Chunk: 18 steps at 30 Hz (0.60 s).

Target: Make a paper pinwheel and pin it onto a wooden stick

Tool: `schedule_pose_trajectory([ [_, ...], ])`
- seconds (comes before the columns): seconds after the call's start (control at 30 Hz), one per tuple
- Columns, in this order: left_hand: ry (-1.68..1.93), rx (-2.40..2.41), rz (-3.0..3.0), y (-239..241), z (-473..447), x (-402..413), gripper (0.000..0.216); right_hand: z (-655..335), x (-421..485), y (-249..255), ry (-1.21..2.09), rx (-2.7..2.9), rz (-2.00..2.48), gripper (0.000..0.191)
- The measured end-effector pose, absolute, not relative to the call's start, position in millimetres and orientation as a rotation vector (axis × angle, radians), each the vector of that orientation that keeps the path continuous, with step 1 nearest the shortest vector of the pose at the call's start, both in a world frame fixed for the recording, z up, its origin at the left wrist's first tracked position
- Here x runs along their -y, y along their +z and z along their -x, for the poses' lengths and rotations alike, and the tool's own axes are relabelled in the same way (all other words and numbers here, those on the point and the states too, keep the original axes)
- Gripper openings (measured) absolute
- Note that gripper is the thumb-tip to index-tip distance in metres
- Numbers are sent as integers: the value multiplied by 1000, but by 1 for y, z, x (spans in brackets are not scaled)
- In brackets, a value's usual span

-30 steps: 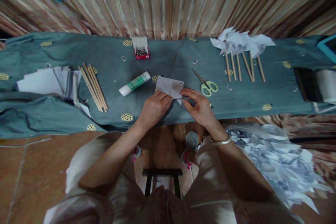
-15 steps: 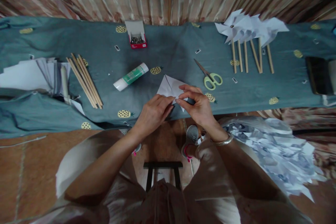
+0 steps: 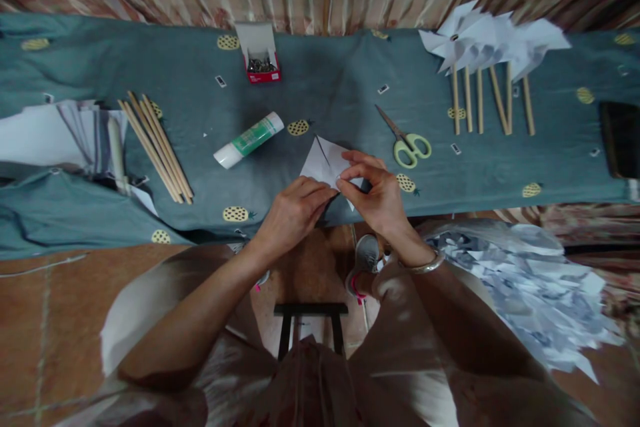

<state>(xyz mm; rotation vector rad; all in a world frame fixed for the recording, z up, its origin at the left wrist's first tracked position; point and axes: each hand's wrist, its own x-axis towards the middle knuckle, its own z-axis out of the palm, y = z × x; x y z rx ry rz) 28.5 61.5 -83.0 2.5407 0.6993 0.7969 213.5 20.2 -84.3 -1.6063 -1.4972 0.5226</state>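
A white paper square (image 3: 320,159) with slits cut toward its middle lies at the front of the table, under my fingers. My left hand (image 3: 295,212) has its fingers closed on the paper's near left side. With thumb and forefinger, my right hand (image 3: 374,190) pinches a part of the same paper near its centre. The fingertips of both hands almost meet there and hide the exact fold. Beyond my left hand lies a green and white glue stick (image 3: 249,140). Scissors (image 3: 407,145) with light green handles rest, blades apart, to the right of the paper.
An open red box of metal pins (image 3: 263,67) stands at the back. Several wooden sticks (image 3: 156,147) and a stack of paper sheets (image 3: 55,133) lie left. Finished paper pinwheels (image 3: 480,40) lie at the back right, a dark phone-like object (image 3: 620,140) beyond. Paper scraps (image 3: 530,287) fill a bag below.
My right fingertips have shifted slightly on the paper, still pinching near its centre. My left hand stays almost in place. The view has tilted a little, so the table's things appear slightly displaced.
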Motion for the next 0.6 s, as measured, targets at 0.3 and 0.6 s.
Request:
schedule_pose_trajectory([
  [0.3,759,-737,-2490,-88,-26,-60,23,-209,-16,-84,449,1515,1686,9],
  [0.6,793,-722,-2507,-88,-27,-60,22,-211,-16,-85,442,1531,1695,5],
])
